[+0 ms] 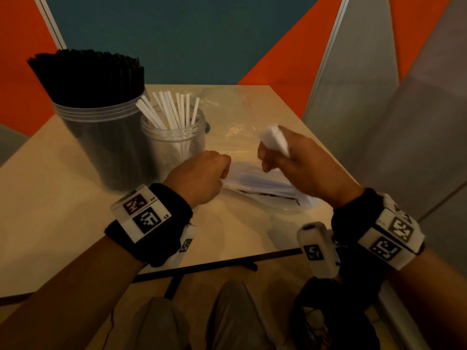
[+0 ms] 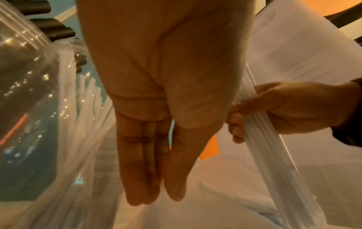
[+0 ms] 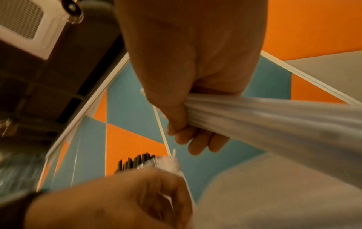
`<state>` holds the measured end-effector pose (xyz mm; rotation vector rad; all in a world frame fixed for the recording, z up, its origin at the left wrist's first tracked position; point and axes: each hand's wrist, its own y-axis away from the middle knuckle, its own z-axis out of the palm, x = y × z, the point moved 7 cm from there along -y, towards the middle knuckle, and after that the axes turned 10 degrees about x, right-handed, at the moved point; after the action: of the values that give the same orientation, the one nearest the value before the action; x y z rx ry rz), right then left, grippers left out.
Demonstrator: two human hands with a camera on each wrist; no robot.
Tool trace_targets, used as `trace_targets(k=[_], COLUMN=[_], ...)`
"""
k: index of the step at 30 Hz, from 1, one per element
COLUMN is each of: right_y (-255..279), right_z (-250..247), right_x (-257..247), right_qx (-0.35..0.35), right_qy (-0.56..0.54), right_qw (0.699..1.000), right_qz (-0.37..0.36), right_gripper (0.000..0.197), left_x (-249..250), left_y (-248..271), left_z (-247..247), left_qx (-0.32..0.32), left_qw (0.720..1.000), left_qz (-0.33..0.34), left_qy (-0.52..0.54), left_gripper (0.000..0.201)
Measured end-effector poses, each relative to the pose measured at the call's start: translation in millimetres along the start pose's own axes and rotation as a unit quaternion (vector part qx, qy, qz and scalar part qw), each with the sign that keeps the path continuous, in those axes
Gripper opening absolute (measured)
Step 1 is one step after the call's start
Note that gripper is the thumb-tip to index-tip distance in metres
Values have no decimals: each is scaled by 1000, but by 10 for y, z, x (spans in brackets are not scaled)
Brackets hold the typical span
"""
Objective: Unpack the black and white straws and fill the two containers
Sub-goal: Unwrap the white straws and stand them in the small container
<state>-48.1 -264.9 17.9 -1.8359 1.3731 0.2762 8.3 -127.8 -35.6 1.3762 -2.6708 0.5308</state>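
Right hand (image 1: pixel 290 162) raised over table centre, fingers clenched round bundle of thin white straws (image 3: pixel 264 117), bundle angled up and away.

Left hand (image 1: pixel 202 178) low, just left of right hand, fingers straight, pinching thin clear plastic bag (image 1: pixel 265 188) lying on beige table (image 1: pixel 63 198).

Tall clear jar of black straws (image 1: pixel 101 127) far left; shorter clear jar (image 1: pixel 174 137) beside it, few white straws inside.

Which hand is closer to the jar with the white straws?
The left hand. It is just in front of the jar with white straws, gripping the plastic bag. The right hand holds a bundle of white straws farther right.
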Motion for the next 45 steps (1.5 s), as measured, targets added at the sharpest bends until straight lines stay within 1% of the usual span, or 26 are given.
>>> trace_targets(k=[3, 5, 7, 8, 10, 11, 13, 16, 17, 20, 21, 22, 23, 25, 26, 27, 28, 30, 32, 36, 38, 40, 41, 42, 44, 45], right_y=[-83, -140, -215, -259, -360, -408, -500, -651, -707, -849, -893, -936, -977, -1049, -1080, -1102, -1118, -1146, -1174, -1218, -1215, -1225, -1229, -1228, -1215, -1206], right_z=[-171, -278, -357, -385, -434, -460, -495, -516, -510, -450, -424, -393, -361, -284, -221, -140, -42, 189, 406, 639, 703, 759, 777, 788, 773, 739], right_x=[-123, -226, -341, -396, -493, -547, -684, -900, -950, -1062, -1087, -1112, -1133, -1153, -1153, -1146, -1132, -1061, -949, -708, -637, -557, -526, -503, -502, -529], right_qx=[39, 72, 98, 105, 122, 132, 149, 183, 197, 227, 232, 239, 248, 262, 259, 252, 239, 201, 162, 145, 137, 123, 121, 123, 134, 146], right_qy=[-94, -153, -238, -278, -323, -336, -366, -402, -408, -430, -435, -438, -437, -441, -446, -448, -446, -434, -398, -238, -155, -111, -109, -119, -182, -214], right_qw=[994, 985, 966, 955, 938, 932, 916, 891, 884, 866, 861, 858, 856, 850, 849, 851, 858, 876, 903, 960, 978, 985, 985, 984, 972, 964], right_qz=[30, 32, 20, 9, -17, -31, -63, -107, -114, -120, -122, -124, -124, -121, -114, -104, -91, -56, -16, 35, 36, 45, 48, 52, 60, 55], right_gripper=[6, 8, 7, 8, 9, 8, 7, 12, 15, 23, 25, 26, 26, 21, 16, 11, 7, 6, 11, 23, 19, 19, 25, 37, 69, 81], left_x=[-30, -41, -58, -75, -97, -99, -103, -87, -58, 45, 67, 82, 85, 29, -44, -145, -262, -490, -620, -648, -665, -695, -702, -705, -707, -703], left_y=[26, 66, 116, 143, 184, 200, 240, 340, 386, 508, 533, 552, 572, 611, 629, 630, 610, 547, 504, 471, 459, 451, 454, 457, 460, 462], left_z=[47, 113, 176, 196, 175, 126, -58, -407, -491, -612, -656, -721, -813, -1024, -1106, -1145, -1143, -1090, -1065, -1074, -1069, -1053, -1048, -1048, -1053, -1055], left_qx=[-17, -47, -85, -100, -110, -101, -57, 41, 57, 65, 81, 110, 157, 272, 319, 346, 351, 334, 325, 320, 317, 313, 313, 315, 319, 321], left_qw=[1000, 999, 996, 994, 993, 994, 998, 999, 998, 998, 997, 994, 987, 962, 947, 938, 936, 940, 942, 942, 942, 942, 942, 941, 940, 939], left_qz=[-5, -8, -14, -20, -27, -26, -29, -31, -26, -11, -6, 0, 8, 19, 9, -11, -33, -70, -80, -81, -88, -92, -91, -88, -84, -82], left_qy=[-7, -13, -27, -30, -31, -31, -21, 13, 19, 15, 16, 21, 28, 27, 21, 11, 2, 3, 39, 65, 70, 74, 77, 81, 89, 91], left_gripper=[19, 19, 15, 17, 27, 29, 27, 16, 13, 11, 11, 11, 10, 6, 8, 13, 19, 26, 27, 25, 24, 23, 23, 23, 22, 22])
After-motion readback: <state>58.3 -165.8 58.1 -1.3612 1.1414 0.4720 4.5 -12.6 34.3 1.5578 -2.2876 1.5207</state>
